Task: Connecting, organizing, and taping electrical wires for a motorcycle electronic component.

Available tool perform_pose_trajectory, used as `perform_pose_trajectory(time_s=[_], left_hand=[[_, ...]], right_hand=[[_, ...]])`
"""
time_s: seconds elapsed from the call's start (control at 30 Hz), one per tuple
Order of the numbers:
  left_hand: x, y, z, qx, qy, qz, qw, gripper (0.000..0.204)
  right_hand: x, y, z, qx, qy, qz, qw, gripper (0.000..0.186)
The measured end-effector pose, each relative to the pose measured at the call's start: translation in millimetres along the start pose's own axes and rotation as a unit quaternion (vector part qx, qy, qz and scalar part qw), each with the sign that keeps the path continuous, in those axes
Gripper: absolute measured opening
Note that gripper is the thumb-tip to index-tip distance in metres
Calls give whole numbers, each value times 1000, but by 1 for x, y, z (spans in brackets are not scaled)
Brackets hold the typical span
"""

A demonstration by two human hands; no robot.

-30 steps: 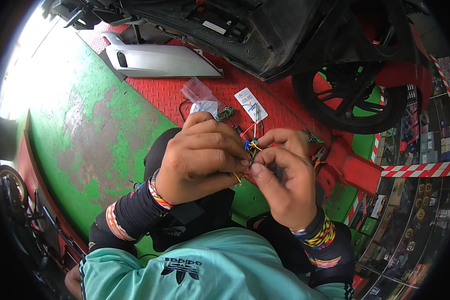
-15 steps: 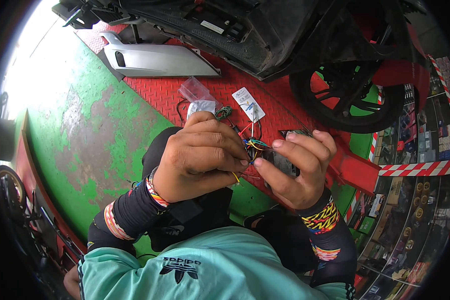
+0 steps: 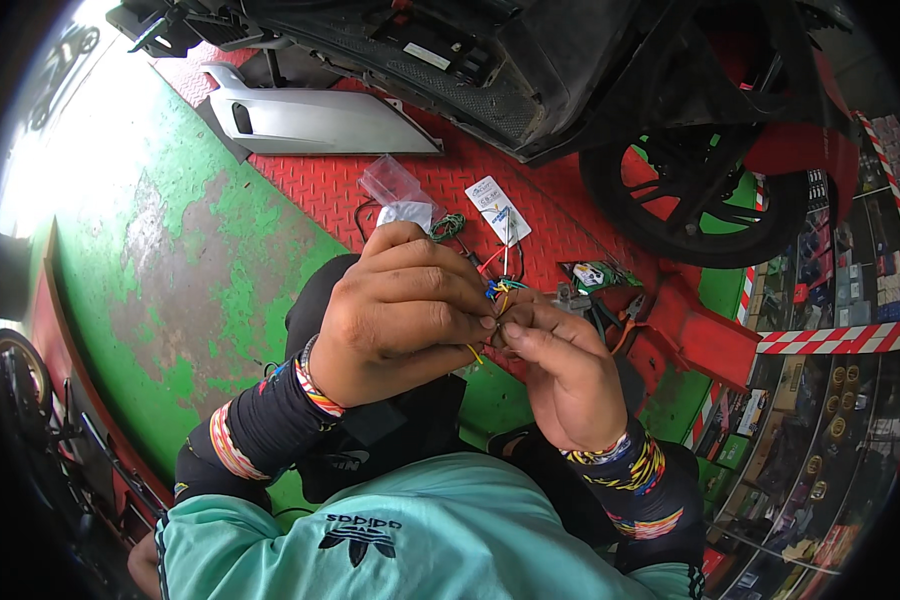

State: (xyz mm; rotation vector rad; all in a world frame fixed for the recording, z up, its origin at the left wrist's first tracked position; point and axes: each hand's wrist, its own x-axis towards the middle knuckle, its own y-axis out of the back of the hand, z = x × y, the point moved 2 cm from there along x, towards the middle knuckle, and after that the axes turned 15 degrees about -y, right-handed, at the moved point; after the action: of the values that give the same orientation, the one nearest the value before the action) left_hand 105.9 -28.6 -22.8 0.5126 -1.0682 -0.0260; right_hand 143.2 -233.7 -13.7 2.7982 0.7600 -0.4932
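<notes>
Thin multicoloured wires [image 3: 504, 289] run between my two hands, in front of my lap. My left hand [image 3: 395, 315] is closed in a pinch on the wires, and a yellow wire end pokes out below its fingertips. My right hand [image 3: 573, 375] meets it from the right, thumb and fingers pressed together on the same wires. The exact spot held is hidden by the fingertips. Just beyond, a red and a white wire lead up toward a white printed card [image 3: 498, 210]. A coil of green wire [image 3: 447, 227] lies beside a clear plastic box [image 3: 390, 180].
A partly stripped scooter with a black rear wheel [image 3: 695, 205] stands ahead on a red tread-plate platform [image 3: 300, 185]. A silver body panel [image 3: 320, 122] lies at the far left. Tools and cables rest right of my hands. Red-and-white tape [image 3: 835, 338] edges a stocked display case.
My right hand has come left and down, its spread fingers now closing on the wires against my left fingertips. The tools behind it have come into view. My left hand has barely moved.
</notes>
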Motion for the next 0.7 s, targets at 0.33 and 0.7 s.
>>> perform_pose_trajectory(time_s=[0.33,0.7], left_hand=[[-1,1,0,-35,1,-7,999,25],[0,1,0,-8,2,3,1000,26]], right_hand=[[3,24,-6,-449,506,223,702,31],[-3,7,-20,-397,324,129,849,9]])
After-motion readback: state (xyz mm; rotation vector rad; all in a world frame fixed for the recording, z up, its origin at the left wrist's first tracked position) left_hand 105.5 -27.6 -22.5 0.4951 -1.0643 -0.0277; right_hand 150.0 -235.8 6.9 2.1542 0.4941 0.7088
